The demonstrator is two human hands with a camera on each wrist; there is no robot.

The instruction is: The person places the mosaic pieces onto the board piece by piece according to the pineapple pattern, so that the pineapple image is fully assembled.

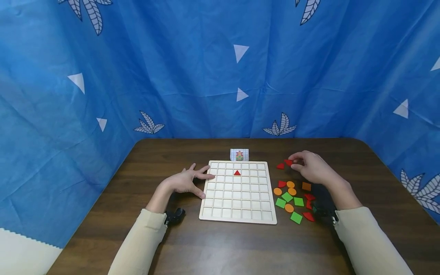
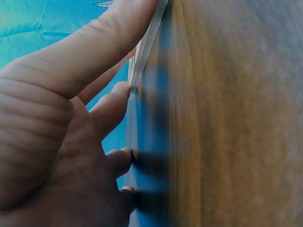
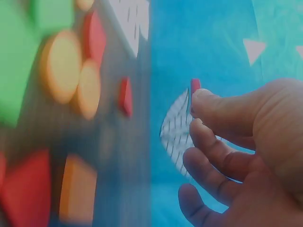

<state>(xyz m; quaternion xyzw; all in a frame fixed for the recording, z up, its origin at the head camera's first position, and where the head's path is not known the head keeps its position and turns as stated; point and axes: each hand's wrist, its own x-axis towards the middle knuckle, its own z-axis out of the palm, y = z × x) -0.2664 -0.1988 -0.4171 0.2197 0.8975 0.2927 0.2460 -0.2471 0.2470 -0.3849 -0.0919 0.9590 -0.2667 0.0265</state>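
Observation:
A pale wooden grid board (image 1: 237, 220) lies in the middle of the table, with one red triangle (image 1: 237, 173) in a cell of its second row from the back. My left hand (image 1: 185, 181) is spread at the board's left edge, fingers and thumb touching it. In the left wrist view the thumb (image 2: 94, 52) lies along the board's edge (image 2: 147, 47). Right of the board, my right hand (image 1: 311, 167) pinches a red piece (image 1: 288, 162) between thumb and fingers. The right wrist view shows this piece (image 3: 195, 85) raised off the table. Another red piece (image 1: 280, 166) lies just left of it.
Loose green squares (image 1: 296, 218), orange circles (image 1: 289, 208), an orange square (image 1: 306, 186) and several red pieces (image 1: 308, 216) lie right of the board. A small pattern card (image 1: 239, 154) stands behind the board. A blue curtain (image 1: 206, 76) hangs behind the brown table (image 1: 220, 248).

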